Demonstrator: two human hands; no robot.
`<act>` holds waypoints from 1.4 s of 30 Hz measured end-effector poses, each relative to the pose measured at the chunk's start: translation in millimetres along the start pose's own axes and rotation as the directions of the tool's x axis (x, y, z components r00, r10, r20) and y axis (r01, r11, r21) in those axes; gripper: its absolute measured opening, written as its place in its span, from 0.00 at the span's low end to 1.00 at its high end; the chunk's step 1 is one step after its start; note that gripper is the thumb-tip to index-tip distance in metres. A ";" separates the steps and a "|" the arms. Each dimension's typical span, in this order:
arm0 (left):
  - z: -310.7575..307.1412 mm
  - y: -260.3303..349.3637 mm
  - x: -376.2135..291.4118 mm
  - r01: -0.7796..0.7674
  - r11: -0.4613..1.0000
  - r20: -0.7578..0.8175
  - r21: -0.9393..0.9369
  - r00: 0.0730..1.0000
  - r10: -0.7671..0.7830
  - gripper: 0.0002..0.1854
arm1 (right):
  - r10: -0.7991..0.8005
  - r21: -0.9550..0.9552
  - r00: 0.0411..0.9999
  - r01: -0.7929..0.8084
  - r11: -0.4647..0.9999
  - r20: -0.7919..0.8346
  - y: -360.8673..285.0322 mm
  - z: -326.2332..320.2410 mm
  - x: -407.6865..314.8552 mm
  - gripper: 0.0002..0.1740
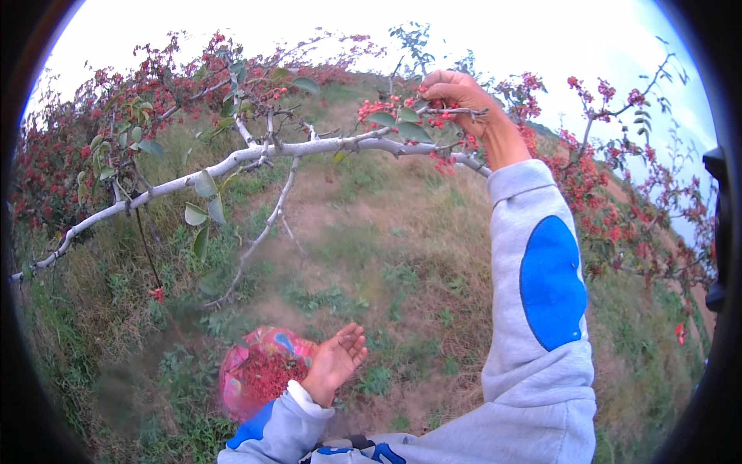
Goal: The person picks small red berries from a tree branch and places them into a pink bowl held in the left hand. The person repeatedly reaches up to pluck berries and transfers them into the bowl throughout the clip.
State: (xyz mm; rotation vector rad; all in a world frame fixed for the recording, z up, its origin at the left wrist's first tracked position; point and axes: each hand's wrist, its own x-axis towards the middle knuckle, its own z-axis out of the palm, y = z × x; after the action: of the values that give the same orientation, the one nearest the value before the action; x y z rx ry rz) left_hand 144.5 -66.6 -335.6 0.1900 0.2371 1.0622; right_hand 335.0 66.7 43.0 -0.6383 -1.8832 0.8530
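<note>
High in the picture, my right hand is bent over a twig, its thumb and fingers pinched on a cluster of small red berries, which look like Sichuan pepper. Part of that cluster is hidden by the fingers. Green leaves hang just left of the hand. The twig belongs to a pale grey branch that crosses the view. Low down, my left hand is held palm up with the fingers apart and nothing in it. Behind its wrist is a pink patterned cloth bag holding picked red berries.
Bushes laden with red berries stand at the left and right. A bare side twig hangs down from the branch, and a thin dark stick hangs farther left. Grass and weeds cover the sloping ground.
</note>
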 end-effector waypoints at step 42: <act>-15.8 -5.0 -2.6 0.128 0.978 -0.006 -0.167 0.991 -0.131 0.11 | 0.063 0.934 0.932 0.357 0.024 -0.358 42.4 116.0 -102.0 0.03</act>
State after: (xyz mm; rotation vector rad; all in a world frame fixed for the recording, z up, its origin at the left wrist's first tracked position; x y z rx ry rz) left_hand 143.0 -70.7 -351.8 0.0151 0.1730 0.9488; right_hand 276.5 -14.8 -81.9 0.3845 -0.5718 1.5493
